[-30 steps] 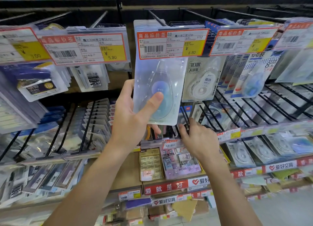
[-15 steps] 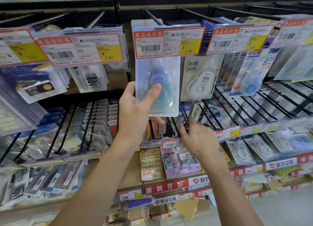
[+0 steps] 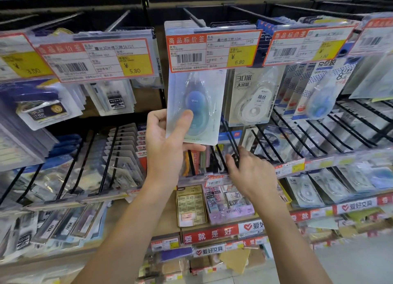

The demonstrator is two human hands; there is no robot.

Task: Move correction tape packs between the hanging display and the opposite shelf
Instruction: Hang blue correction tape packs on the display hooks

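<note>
Left hand (image 3: 164,147) pinches the tape pack (image 3: 194,107) near its bottom; its top sits behind the price tag (image 3: 212,48). Right hand (image 3: 251,173) curls around a lower hook (image 3: 234,147). Slide the pack straight along its peg.

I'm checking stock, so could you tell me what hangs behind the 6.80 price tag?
A blue correction tape pack, gripped by the left hand. Its top and the hook are covered by the price tag.
</note>
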